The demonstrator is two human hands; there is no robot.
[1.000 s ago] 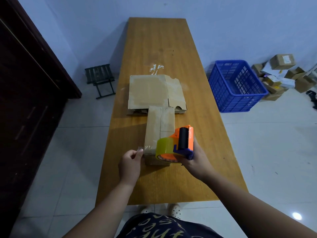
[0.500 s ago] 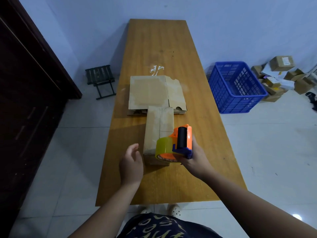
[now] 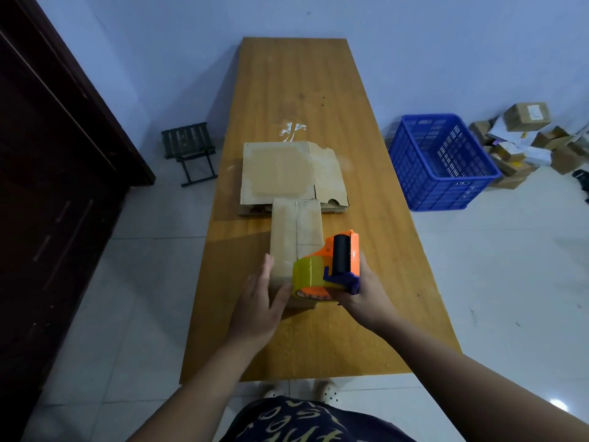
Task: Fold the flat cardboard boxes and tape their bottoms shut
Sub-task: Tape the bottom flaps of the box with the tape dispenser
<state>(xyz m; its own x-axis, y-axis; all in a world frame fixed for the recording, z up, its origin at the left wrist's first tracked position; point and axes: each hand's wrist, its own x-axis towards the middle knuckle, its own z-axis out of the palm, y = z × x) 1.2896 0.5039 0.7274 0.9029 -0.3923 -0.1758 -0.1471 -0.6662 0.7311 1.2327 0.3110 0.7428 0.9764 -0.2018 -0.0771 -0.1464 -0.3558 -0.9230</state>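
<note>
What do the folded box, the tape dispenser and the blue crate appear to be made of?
The box looks like brown cardboard, matte, with a folded flap seam down its top. The tape dispenser seems moulded plastic: smooth orange body, blue handle, black roller; its tape roll is glossy and yellowish. The crate is probably plastic, given its uniform blue, perforated walls.
</note>
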